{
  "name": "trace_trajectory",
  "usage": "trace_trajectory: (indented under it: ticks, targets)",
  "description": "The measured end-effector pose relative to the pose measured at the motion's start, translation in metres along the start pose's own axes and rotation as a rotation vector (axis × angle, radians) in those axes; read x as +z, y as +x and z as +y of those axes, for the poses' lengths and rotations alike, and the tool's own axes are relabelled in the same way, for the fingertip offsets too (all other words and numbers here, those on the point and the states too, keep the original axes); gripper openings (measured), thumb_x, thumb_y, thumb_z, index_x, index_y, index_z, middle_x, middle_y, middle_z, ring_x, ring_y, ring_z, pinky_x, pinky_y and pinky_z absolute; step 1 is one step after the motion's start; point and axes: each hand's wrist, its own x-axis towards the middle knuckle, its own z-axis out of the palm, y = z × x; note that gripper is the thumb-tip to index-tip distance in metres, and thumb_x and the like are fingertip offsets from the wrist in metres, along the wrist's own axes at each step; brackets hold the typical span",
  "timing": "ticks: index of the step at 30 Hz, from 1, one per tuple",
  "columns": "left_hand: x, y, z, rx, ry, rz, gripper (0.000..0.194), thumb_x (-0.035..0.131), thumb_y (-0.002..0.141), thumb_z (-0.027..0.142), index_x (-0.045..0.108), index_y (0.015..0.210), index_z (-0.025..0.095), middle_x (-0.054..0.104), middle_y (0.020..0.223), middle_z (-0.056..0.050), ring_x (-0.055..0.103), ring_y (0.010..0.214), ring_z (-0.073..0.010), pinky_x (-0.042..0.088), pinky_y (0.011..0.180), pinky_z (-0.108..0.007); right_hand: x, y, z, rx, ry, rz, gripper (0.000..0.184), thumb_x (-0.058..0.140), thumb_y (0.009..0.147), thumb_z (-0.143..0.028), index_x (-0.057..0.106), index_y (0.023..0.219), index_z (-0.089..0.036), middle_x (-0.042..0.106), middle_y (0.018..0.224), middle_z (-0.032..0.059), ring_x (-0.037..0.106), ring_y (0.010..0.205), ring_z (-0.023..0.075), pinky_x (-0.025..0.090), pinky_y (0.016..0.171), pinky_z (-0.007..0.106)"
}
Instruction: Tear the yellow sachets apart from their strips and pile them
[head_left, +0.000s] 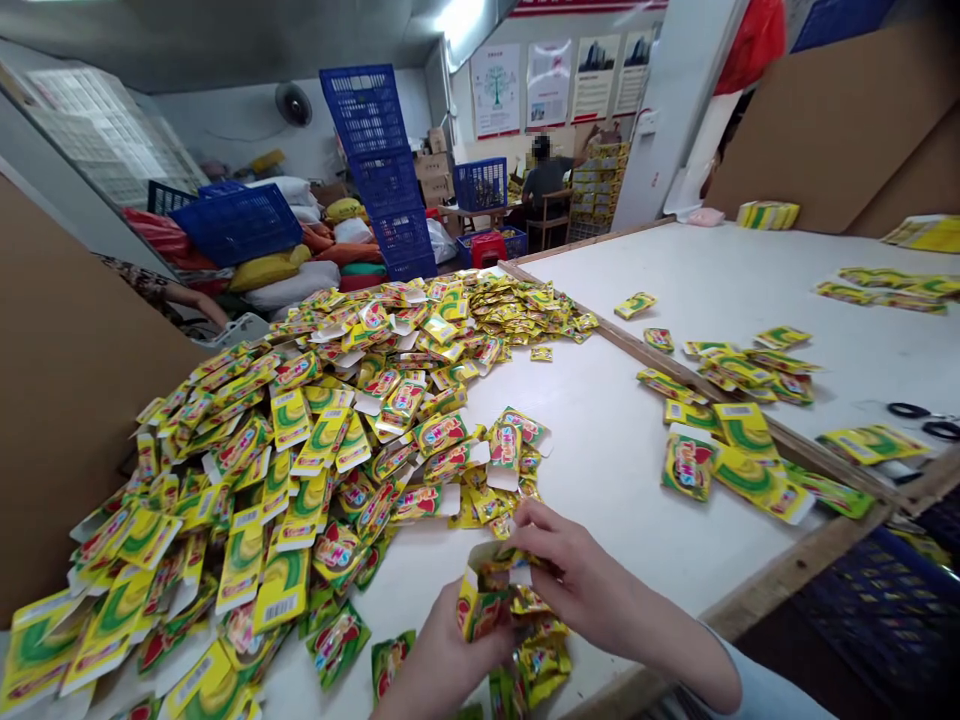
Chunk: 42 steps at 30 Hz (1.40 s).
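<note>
At the table's near edge [600,440], the left hand [442,650] grips a small open box [480,590] — yellow and green — while the right hand's fingers pinch at its opening, perhaps on a small packet. A big heap of boxes [300,430] spreads left; scissors [926,420] lie far right.

Your one view comes from the camera on your head, looking forward and down over the white tabletop [600,430]. It sits close above your left hand [442,650] and right hand [574,575], which come in at the bottom of the frame, near the middle. You see wide and deep: the table spreads across the lower and middle frame, while the wall posters [549,85] stand far off at the upper right of centre.
</note>
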Motion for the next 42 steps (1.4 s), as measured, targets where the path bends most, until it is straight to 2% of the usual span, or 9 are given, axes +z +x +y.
trace_trajectory:
  ticks: [5, 8, 11, 17, 25, 29, 33, 37, 42]
  targets:
    - [0.003, -0.002, -0.009, -0.014, 0.033, -0.013, 0.025, 0.063, 0.067, 0.025, 0.057, 0.09, 0.016, 0.063, 0.08, -0.001, 0.055, 0.084, -0.0202, 0.045, 0.076, -0.03, -0.011, -0.003, -0.007, 0.01, -0.155, -0.257, 0.023, 0.044, 0.076, -0.004, 0.058, 0.088, -0.018, 0.053, 0.091, 0.0045, 0.052, 0.079, 0.0139, 0.041, 0.07, 0.024]
    - [0.001, -0.006, -0.015, -0.057, -0.061, -0.058, 0.042, 0.066, 0.064, 0.034, 0.054, 0.1, 0.016, 0.063, 0.087, -0.004, 0.057, 0.086, -0.0227, 0.045, 0.077, -0.033, -0.014, -0.004, -0.001, 0.031, -0.017, -0.204, 0.037, 0.047, 0.069, 0.0, 0.055, 0.1, -0.02, 0.056, 0.091, 0.0023, 0.052, 0.08, 0.0134, 0.041, 0.073, 0.024]
    - [0.001, -0.01, -0.012, -0.107, -0.097, -0.085, 0.047, 0.069, 0.061, 0.038, 0.052, 0.1, 0.017, 0.063, 0.083, -0.004, 0.058, 0.081, -0.0222, 0.046, 0.074, -0.033, -0.014, -0.008, 0.004, 0.019, 0.042, -0.143, 0.034, 0.044, 0.068, 0.003, 0.06, 0.087, -0.019, 0.057, 0.081, 0.0009, 0.052, 0.077, 0.0132, 0.041, 0.069, 0.023]
    - [0.008, -0.01, -0.011, -0.083, -0.068, -0.128, 0.051, 0.062, 0.063, 0.018, 0.049, 0.112, 0.018, 0.062, 0.083, -0.002, 0.058, 0.074, -0.0178, 0.047, 0.068, -0.029, -0.018, -0.018, 0.0, -0.021, 0.206, -0.359, 0.044, 0.039, 0.072, 0.001, 0.064, 0.1, -0.022, 0.063, 0.09, 0.0031, 0.057, 0.081, 0.014, 0.044, 0.073, 0.024]
    - [0.033, -0.002, -0.029, 0.062, -0.138, -0.223, 0.085, 0.063, 0.065, 0.019, 0.018, 0.138, 0.021, 0.059, 0.114, -0.011, 0.061, 0.094, -0.0218, 0.045, 0.087, -0.038, -0.01, -0.042, 0.016, 0.127, 0.179, -0.166, 0.036, 0.039, 0.068, -0.001, 0.066, 0.08, -0.022, 0.061, 0.079, 0.0018, 0.058, 0.076, 0.0164, 0.045, 0.068, 0.026]
    - [0.001, -0.012, -0.011, 0.116, 0.152, 0.008, 0.066, 0.059, 0.074, 0.035, 0.03, 0.132, 0.025, 0.044, 0.134, -0.01, 0.042, 0.121, -0.0224, 0.031, 0.102, -0.039, -0.066, -0.057, 0.064, 0.329, -0.136, 0.112, 0.027, 0.036, 0.077, -0.011, 0.061, 0.083, -0.018, 0.06, 0.076, 0.0053, 0.055, 0.056, 0.0153, 0.044, 0.056, 0.028]
    - [-0.065, -0.033, -0.019, 0.022, 0.537, 0.363, 0.031, 0.046, 0.08, 0.044, 0.054, 0.102, 0.024, 0.062, 0.106, -0.008, 0.059, 0.096, -0.0229, 0.048, 0.08, -0.035, -0.11, -0.061, 0.098, 0.61, -0.836, 0.364, 0.023, 0.043, 0.076, -0.014, 0.059, 0.093, -0.013, 0.058, 0.098, 0.0164, 0.056, 0.085, 0.0287, 0.043, 0.07, 0.039]
    - [-0.098, -0.059, -0.048, -0.174, 0.804, 0.557, 0.034, 0.046, 0.076, 0.05, 0.05, 0.096, 0.022, 0.063, 0.085, -0.005, 0.063, 0.071, -0.0226, 0.049, 0.063, -0.033, -0.068, -0.035, 0.092, 0.593, -0.972, 0.348, 0.022, 0.047, 0.079, -0.019, 0.054, 0.098, -0.012, 0.053, 0.103, 0.0173, 0.049, 0.098, 0.0306, 0.042, 0.074, 0.037]
    - [-0.08, -0.065, -0.071, -0.27, 0.903, 0.485, 0.037, 0.053, 0.07, 0.04, 0.048, 0.099, 0.019, 0.062, 0.093, -0.007, 0.061, 0.083, -0.0245, 0.047, 0.073, -0.035, 0.019, 0.002, 0.085, 0.556, -0.515, 0.051, 0.013, 0.053, 0.071, -0.021, 0.05, 0.083, -0.016, 0.054, 0.093, 0.0123, 0.051, 0.089, 0.0279, 0.04, 0.064, 0.032]
